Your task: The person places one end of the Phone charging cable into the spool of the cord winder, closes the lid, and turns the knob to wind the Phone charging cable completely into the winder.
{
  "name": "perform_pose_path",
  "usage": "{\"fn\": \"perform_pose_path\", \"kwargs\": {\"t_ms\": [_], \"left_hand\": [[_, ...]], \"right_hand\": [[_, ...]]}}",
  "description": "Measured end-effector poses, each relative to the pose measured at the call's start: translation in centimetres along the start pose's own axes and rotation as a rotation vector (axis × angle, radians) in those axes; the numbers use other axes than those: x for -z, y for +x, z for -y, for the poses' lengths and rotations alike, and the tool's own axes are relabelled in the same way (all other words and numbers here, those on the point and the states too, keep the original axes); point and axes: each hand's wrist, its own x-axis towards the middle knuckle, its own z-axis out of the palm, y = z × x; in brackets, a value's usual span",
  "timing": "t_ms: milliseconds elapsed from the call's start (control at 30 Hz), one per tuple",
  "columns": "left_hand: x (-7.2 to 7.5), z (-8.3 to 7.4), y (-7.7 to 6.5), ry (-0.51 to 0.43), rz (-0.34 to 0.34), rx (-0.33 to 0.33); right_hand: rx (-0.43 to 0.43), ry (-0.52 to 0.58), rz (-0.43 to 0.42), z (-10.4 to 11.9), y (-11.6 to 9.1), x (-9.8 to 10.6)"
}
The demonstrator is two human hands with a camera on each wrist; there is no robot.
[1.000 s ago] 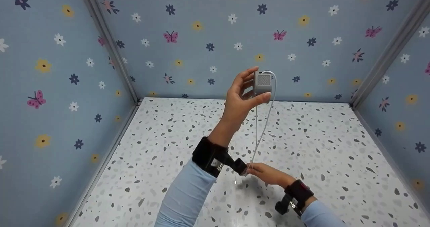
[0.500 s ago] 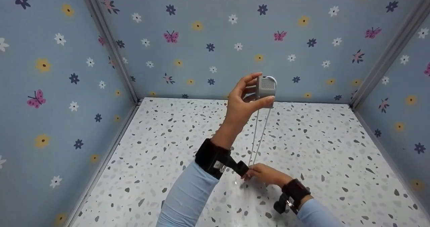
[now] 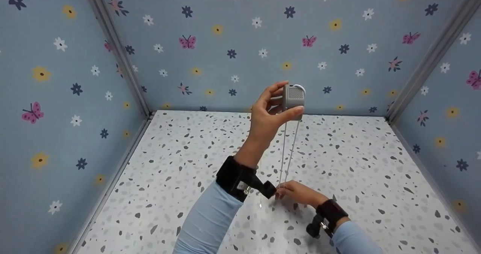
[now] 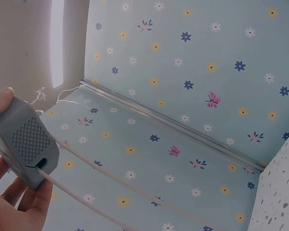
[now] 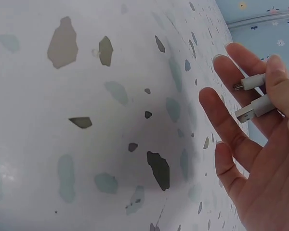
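My left hand [image 3: 265, 115] holds up a small grey rounded case [image 3: 295, 93] with a grid-textured face, fingers on one side and thumb on the other. A white USB cable [image 3: 283, 148] loops over the top of the case. In the left wrist view, one strand comes out at a dark slot in the grey case [image 4: 30, 142]. Two nearly straight strands run down to my right hand [image 3: 298, 192], low over the table. Seen from the right wrist, its thumb and fingers pinch both cable ends together: a USB-A plug [image 5: 253, 109] and a smaller micro-USB-looking plug [image 5: 253, 82].
A white speckled tabletop [image 3: 338, 152] lies under both hands. Blue flowered panels [image 3: 210, 55] stand at the back and both sides, joined by metal corner strips [image 3: 118, 47]. Black camera mounts [image 3: 240, 180] sit on the wrists.
The loose loop above and beside the case has drawn in close against it, and the two strands have straightened. The left hand and case dipped slightly. The right hand keeps its grip on the ends.
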Motion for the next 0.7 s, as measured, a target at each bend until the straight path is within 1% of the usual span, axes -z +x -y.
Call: {"fn": "perform_pose_path", "kwargs": {"t_ms": [200, 367, 467, 567, 633, 667, 700], "left_hand": [[0.2, 0.0, -0.1, 0.001, -0.008, 0.008], [0.3, 0.1, -0.1, -0.002, -0.007, 0.015], [0.6, 0.0, -0.1, -0.011, 0.001, 0.014], [1.0, 0.0, -0.1, -0.003, 0.008, 0.013], [1.2, 0.0, -0.1, 0.003, 0.014, 0.013], [1.2, -0.1, -0.1, 0.008, 0.017, 0.013], [1.2, 0.0, -0.1, 0.014, 0.020, 0.012]], "right_hand": [[-0.016, 0.024, 0.015, -0.2, 0.0, -0.2], [-0.005, 0.015, -0.015, -0.2, -0.1, -0.3], [-0.024, 0.037, -0.018, 0.1, -0.4, -0.1], [-0.019, 0.053, 0.028, 1.0, -1.0, 1.2], [-0.010, 0.035, 0.055, 2.3, -1.4, 2.9], [0.012, 0.009, 0.046, 3.1, -1.5, 4.1], [0.032, -0.024, 0.015, 4.1, -1.6, 5.3]]}}
